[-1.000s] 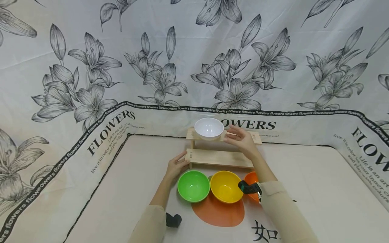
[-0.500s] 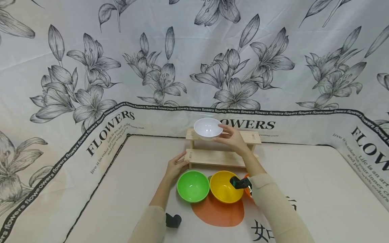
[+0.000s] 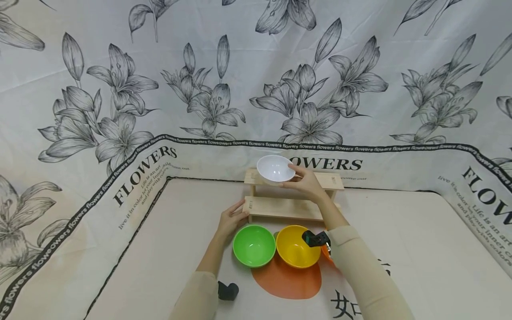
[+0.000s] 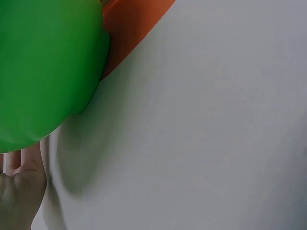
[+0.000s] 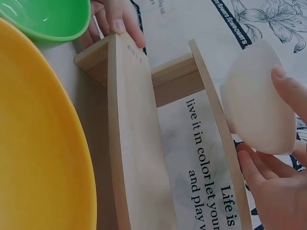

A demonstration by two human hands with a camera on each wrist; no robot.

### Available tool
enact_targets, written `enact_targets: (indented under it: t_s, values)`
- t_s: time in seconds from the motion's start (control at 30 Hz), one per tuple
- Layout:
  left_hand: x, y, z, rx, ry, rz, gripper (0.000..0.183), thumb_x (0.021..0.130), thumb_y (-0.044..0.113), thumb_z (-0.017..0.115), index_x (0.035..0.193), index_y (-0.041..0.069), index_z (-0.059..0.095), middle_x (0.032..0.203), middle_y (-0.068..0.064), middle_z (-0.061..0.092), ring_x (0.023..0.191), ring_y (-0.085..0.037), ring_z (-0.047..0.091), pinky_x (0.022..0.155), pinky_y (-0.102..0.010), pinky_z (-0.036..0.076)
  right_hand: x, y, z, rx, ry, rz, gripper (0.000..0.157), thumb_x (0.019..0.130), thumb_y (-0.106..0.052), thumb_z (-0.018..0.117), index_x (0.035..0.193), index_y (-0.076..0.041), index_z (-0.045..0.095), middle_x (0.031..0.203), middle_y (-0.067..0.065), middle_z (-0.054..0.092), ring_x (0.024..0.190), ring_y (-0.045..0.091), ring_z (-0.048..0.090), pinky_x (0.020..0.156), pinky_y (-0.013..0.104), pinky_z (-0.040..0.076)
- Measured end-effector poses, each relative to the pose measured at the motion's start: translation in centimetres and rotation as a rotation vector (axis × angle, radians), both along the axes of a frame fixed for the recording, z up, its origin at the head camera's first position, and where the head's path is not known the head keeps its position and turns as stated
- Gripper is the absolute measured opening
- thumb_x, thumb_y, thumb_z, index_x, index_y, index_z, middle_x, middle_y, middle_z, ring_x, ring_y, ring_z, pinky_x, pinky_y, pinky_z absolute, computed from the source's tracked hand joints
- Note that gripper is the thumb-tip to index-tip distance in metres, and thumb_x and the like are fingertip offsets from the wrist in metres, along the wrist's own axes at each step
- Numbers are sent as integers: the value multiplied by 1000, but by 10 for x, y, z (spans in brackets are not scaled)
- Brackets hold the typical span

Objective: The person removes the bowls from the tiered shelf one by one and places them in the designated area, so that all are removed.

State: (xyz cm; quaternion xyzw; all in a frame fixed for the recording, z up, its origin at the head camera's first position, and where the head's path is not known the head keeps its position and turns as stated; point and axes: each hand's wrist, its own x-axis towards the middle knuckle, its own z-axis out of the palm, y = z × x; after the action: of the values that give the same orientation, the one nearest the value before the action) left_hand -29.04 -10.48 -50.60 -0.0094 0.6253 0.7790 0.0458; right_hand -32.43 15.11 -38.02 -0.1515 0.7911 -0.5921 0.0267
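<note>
A small white bowl (image 3: 275,170) sits at the left part of the upper board of a two-tier wooden rack (image 3: 286,209). My right hand (image 3: 306,182) holds this bowl by its right side, thumb near the rim and fingers lower down. In the right wrist view, the bowl's foot (image 5: 228,109) meets the upper board. My left hand (image 3: 232,218) grips the left end of the rack's lower board, the thumb on its edge. A green bowl (image 3: 254,246) stands just in front of that hand and hides part of it in the left wrist view.
A yellow bowl (image 3: 298,251) stands right of the green one, before the rack. An orange bowl (image 3: 326,255) is mostly hidden under my right forearm. A flower-printed cloth (image 3: 216,102) hangs behind the table. An orange disc (image 3: 288,284) is printed on the tabletop.
My right hand has moved left from beside the white bowl and taken hold of it. The bowl has since shifted very slightly right. My left hand stays on the rack.
</note>
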Motion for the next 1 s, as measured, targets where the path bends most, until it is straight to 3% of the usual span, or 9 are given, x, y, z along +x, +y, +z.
enact_targets:
  t_s: [0.4,0.73,1.0]
  values:
    - [2,1,0,0,-8,-1,56,84,1,66,136,5,47,131,-27,50,119,-34,53,93,-30,53,8,6,-4,-18,49,-22,82,76,-4,76,143,5,30,147,24,32,117,42,52,87,15,52]
    - [2,2,1,11,-13,2,55,84,1,67,136,5,48,131,-27,50,119,-34,53,93,-30,52,34,31,-1,-68,51,-35,81,77,-2,75,144,6,28,148,26,30,121,44,48,85,12,52]
    - [3,2,2,38,-25,4,55,85,-2,64,137,3,46,132,-29,48,120,-36,52,96,-34,51,56,60,1,-47,41,-46,83,78,-5,75,145,4,27,149,24,28,121,43,47,83,13,53]
